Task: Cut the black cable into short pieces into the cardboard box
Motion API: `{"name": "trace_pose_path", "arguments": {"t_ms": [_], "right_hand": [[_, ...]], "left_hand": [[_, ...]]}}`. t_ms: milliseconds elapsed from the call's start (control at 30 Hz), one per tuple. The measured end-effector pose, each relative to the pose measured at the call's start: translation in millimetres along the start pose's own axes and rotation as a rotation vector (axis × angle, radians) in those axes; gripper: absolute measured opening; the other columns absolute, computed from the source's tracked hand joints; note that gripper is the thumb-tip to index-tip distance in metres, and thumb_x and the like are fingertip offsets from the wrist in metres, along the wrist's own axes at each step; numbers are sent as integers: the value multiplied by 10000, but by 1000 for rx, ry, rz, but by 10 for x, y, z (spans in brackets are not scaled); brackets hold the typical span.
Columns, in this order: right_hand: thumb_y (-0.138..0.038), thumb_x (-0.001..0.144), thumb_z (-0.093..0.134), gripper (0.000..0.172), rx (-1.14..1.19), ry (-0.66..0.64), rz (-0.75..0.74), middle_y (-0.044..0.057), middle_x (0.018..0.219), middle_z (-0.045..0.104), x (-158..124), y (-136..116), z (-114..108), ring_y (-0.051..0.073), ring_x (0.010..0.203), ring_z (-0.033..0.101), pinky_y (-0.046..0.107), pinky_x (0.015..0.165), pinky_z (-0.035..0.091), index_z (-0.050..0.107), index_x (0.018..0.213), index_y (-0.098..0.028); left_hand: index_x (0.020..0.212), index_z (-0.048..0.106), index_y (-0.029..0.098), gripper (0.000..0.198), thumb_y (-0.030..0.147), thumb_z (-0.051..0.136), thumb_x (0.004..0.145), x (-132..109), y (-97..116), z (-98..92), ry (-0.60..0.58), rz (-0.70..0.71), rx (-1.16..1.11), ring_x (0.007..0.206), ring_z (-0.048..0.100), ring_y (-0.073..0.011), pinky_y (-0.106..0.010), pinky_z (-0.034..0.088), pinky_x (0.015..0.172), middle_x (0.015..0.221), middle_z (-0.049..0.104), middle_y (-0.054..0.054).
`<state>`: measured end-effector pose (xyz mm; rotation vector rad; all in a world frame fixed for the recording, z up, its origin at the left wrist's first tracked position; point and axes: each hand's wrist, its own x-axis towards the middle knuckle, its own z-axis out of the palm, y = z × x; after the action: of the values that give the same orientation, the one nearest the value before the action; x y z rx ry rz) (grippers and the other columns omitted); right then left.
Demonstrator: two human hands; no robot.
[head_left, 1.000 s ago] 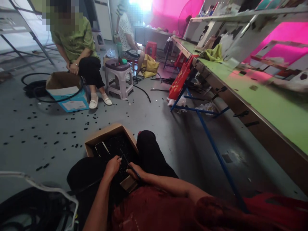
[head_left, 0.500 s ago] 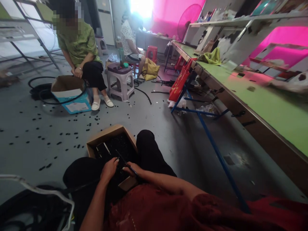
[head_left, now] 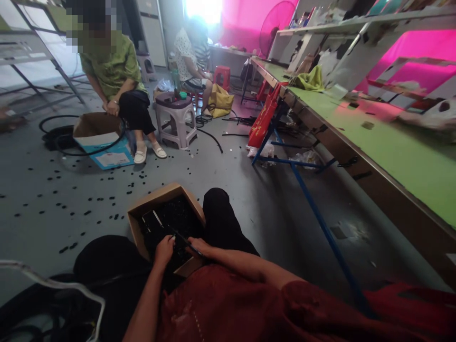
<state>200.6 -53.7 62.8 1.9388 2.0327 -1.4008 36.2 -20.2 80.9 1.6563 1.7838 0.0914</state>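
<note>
My right hand (head_left: 200, 246) is closed around a pair of dark scissors (head_left: 185, 240), whose blades point up and left toward my left hand. My left hand (head_left: 164, 250) is closed, pinching the end of a black hose (head_left: 133, 274) that runs back over my left thigh. Thumb and fingertips meet close to the blades; whether the blades touch the hose I cannot tell. Below both hands, between my knees, an open cardboard box (head_left: 194, 203) holds many small black pieces (head_left: 178, 211) and two pale, narrow strips.
A coil of black hose (head_left: 35, 308) and a white cable (head_left: 53, 281) lie at my left. Black bits are scattered over the floor. Ahead, a co-worker (head_left: 110, 66) sits by a blue-white box (head_left: 112, 154) and a stool (head_left: 176, 118). A green-topped workbench (head_left: 374, 137) runs along the right.
My left hand has shifted slightly down and right, and the scissors have tilted a little lower. The whole view has moved slightly; both hands keep their hold.
</note>
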Motion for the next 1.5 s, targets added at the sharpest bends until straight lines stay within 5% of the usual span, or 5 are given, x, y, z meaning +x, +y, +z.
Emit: {"name": "trace_pose_path", "arguments": {"t_ms": [433, 1100, 1233, 1500], "right_hand": [[-351, 889, 497, 347, -81, -7, 16, 122, 1066, 713, 63, -44, 159, 262, 972, 673, 279, 701, 422, 599, 1184, -199], [-297, 913, 534, 190, 31, 31, -34, 69, 905, 699, 125, -80, 148, 207, 870, 649, 227, 658, 409, 663, 947, -160], [-341, 922, 533, 259, 98, -9, -58, 47, 737, 653, 110, -93, 91, 200, 774, 644, 233, 642, 432, 632, 765, -160], [-390, 932, 508, 230, 608, -143, -63, -24, 624, 527, 62, -7, 172, 113, 530, 531, 215, 515, 427, 541, 862, -173]], "left_hand": [[1208, 623, 115, 345, 223, 419, 952, 43, -194, 193, 115, -94, 26, 1122, 639, -229, -279, 461, 896, 1210, 676, -151], [1165, 659, 90, 321, 185, 519, 892, 47, -369, 249, 176, -84, -138, 1120, 632, -223, -286, 451, 944, 1198, 679, -155], [1112, 674, 117, 293, 134, 543, 851, 68, -388, 237, 174, -93, -282, 1071, 649, -196, -271, 466, 922, 1141, 706, -117], [1068, 676, 151, 293, 190, 553, 805, 30, -357, 226, 155, -35, -522, 651, 626, -137, -247, 488, 656, 761, 684, -8]]}}
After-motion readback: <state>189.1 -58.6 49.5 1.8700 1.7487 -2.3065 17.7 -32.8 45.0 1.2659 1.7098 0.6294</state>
